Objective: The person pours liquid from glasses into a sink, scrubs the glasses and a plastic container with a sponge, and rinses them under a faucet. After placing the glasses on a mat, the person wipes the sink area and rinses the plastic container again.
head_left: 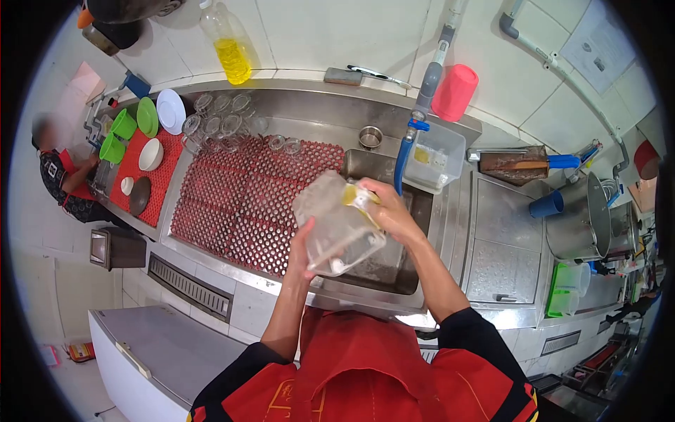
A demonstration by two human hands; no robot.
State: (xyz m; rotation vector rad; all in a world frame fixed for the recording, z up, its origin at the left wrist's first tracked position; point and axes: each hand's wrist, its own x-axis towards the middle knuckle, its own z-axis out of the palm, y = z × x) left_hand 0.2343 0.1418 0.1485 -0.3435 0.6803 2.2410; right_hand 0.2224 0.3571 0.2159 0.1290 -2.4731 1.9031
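Over the sink (408,278) I hold a clear plastic container (323,228), tilted, with whitish suds on it. My left hand (301,250) grips its near left side, fingers partly hidden behind the clear wall. My right hand (389,209) is closed on a yellow sponge (354,195) with foam on it, pressed against the container's upper right side. Just beyond my right hand, a blue hose (403,165) hangs from the tap. A second clear container (437,155) with something yellow in it stands at the sink's back right corner.
Glass mugs (228,126) stand upside down on the red mat (232,204) at left. A small metal bowl (370,136) sits behind the sink. On the ledge are a bottle of yellow liquid (233,62) and a pink cup (455,91). Another person (63,169) stands far left.
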